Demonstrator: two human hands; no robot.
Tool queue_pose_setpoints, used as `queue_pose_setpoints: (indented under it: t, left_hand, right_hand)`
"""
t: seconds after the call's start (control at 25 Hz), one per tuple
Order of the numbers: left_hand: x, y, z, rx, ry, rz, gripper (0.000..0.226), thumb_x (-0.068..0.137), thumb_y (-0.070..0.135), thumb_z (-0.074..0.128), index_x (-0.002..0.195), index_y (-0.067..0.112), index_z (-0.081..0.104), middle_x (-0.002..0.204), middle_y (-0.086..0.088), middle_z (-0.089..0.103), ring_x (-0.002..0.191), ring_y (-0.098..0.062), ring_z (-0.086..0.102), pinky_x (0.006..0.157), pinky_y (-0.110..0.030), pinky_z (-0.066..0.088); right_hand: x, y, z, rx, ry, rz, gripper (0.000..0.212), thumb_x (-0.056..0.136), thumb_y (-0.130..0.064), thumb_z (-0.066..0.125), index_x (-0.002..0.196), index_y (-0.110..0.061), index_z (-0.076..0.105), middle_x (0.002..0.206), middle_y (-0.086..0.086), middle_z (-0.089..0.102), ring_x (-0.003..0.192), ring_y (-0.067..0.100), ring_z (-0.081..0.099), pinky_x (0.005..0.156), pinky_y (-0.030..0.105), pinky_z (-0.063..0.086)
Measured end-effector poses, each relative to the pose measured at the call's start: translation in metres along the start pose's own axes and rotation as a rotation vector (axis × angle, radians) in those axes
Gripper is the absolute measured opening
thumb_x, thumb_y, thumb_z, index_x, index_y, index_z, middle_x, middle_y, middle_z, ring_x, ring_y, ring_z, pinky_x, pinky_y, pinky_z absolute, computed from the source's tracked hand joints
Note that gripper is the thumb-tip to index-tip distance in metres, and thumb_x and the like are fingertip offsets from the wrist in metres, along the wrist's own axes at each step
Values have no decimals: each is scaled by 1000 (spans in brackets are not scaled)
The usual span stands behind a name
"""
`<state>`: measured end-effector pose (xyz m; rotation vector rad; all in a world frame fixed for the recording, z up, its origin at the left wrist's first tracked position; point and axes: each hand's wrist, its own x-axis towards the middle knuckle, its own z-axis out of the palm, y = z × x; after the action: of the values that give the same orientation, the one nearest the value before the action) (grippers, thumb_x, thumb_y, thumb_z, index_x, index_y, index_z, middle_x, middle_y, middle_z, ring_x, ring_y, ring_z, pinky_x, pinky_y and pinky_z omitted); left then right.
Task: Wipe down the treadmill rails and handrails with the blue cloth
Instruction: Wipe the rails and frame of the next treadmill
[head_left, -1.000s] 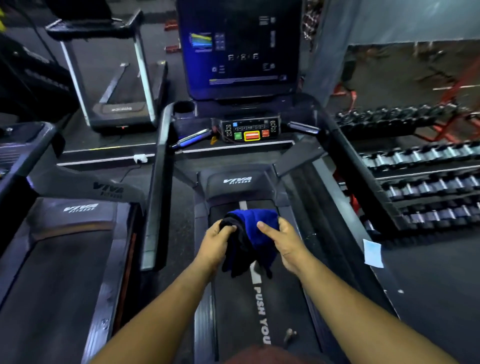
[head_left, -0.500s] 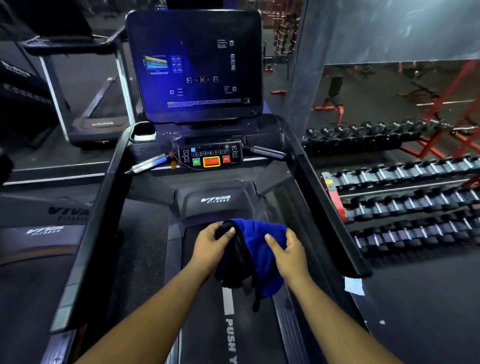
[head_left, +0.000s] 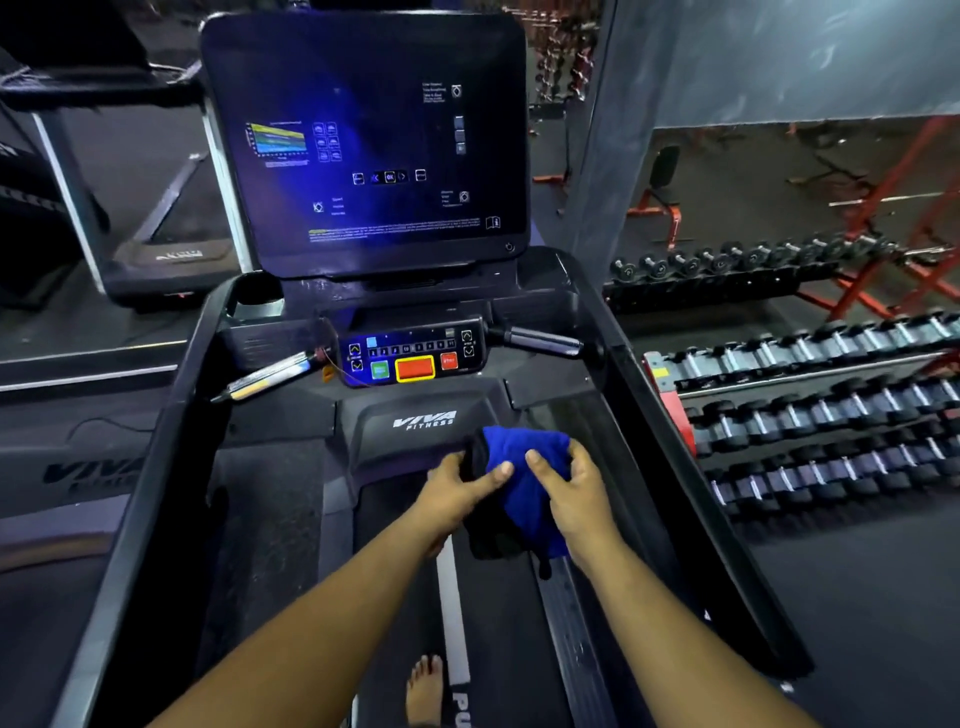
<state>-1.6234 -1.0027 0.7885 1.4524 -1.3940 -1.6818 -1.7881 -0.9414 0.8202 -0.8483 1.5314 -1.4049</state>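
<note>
**Cloth bunched between two hands over the belt**

Since the frame half a second back, our view has tipped lower and moved closer: a bare foot (head_left: 425, 688) now shows at the bottom edge, and the screen (head_left: 366, 140) fills the upper centre. The cloth (head_left: 524, 483) has come up toward the motor cover and sits more tightly gathered between the hands than before.

We count two hands, one cloth, one screen, one control panel (head_left: 413, 353), two short grips either side of it, and two long handrails, the left rail (head_left: 156, 493) down the left of the frame and the right rail (head_left: 675, 467) down the right. Racks of dumbbells (head_left: 831, 415) fill the right side.

Our left hand (head_left: 452, 488) curls round the cloth's dark left edge, thumb laid across the blue. Our right hand (head_left: 571, 483) grasps the blue bundle from the right, fingers bent over its top. The cloth hangs at centre frame, above the belt (head_left: 498, 649), touching neither rail.
</note>
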Motion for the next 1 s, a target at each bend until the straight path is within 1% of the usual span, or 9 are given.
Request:
queue_pose_setpoints:
  t: [0.08, 0.2, 0.32, 0.4, 0.48, 0.68, 0.8, 0.92, 1.0]
  left_hand:
    - [22, 20, -4, 59, 3, 84, 59, 68, 54, 84, 113, 20, 66, 111, 3, 73, 101, -9, 70, 86, -29, 58]
    - [65, 42, -20, 198, 35, 175, 57, 68, 64, 69, 107, 22, 69, 104, 6, 73, 96, -9, 69, 90, -39, 56]
    - [98, 59, -21, 136, -51, 178, 39, 75, 60, 67, 101, 31, 68, 106, 6, 73, 100, -12, 69, 94, -45, 54]
    - [114, 71, -13, 138, -52, 204, 28, 81, 49, 72, 99, 30, 64, 104, 7, 71, 102, -14, 67, 95, -39, 54]
    - [136, 90, -8, 264, 12, 284, 29, 83, 41, 76, 101, 27, 58, 104, 11, 68, 103, -10, 64, 91, -28, 51]
    - [212, 137, -5, 758, 245, 501, 48, 82, 55, 70, 116, 26, 54, 108, 6, 71, 107, -16, 64, 97, -40, 43]
    - [250, 149, -5, 946, 284, 476, 53, 87, 55, 62, 131, 28, 46, 109, 2, 69, 110, -20, 61, 98, -41, 35]
    - [299, 150, -12, 1180, 252, 396, 54, 95, 48, 52, 143, 27, 38, 131, -2, 61, 127, -22, 49, 104, -46, 29]
    - [316, 140, -29, 1325, 201, 391, 51, 99, 48, 44, 146, 28, 39, 150, 2, 45, 141, -18, 35, 110, -49, 25]
  right_hand:
    - [23, -5, 10, -18, -6, 24, 20, 85, -17, 76, 103, -17, 66, 97, 0, 76, 97, 19, 71, 81, 31, 57]
    - [60, -12, 14, -165, 68, -20, 25, 81, -24, 81, 96, -16, 62, 93, 3, 73, 90, 21, 70, 79, 42, 58]
    - [91, -17, 16, -278, 217, -31, 31, 79, -34, 81, 89, -19, 57, 85, 0, 70, 81, 20, 68, 74, 46, 57]
    - [107, -20, 18, -303, 312, -60, 29, 81, -35, 79, 92, -21, 56, 87, -3, 69, 83, 17, 67, 77, 46, 55]
    - [130, -21, 14, -313, 408, -99, 28, 83, -33, 77, 98, -22, 55, 92, -4, 69, 86, 16, 66, 80, 46, 55]
    - [213, -30, 9, -449, 418, -200, 33, 87, -42, 70, 108, -29, 48, 102, -2, 67, 89, 21, 65, 76, 42, 54]
    - [266, -29, 27, -780, 491, -397, 38, 89, -31, 65, 122, -17, 51, 125, 6, 56, 116, 28, 54, 96, 50, 47]
    - [309, 7, 53, -1111, 182, -409, 43, 95, -33, 46, 136, -21, 51, 145, 6, 47, 137, 27, 40, 114, 57, 27]
    - [319, 34, 63, -1195, -8, -411, 45, 96, -37, 35, 133, -23, 56, 140, 3, 55, 134, 25, 47, 115, 55, 28]
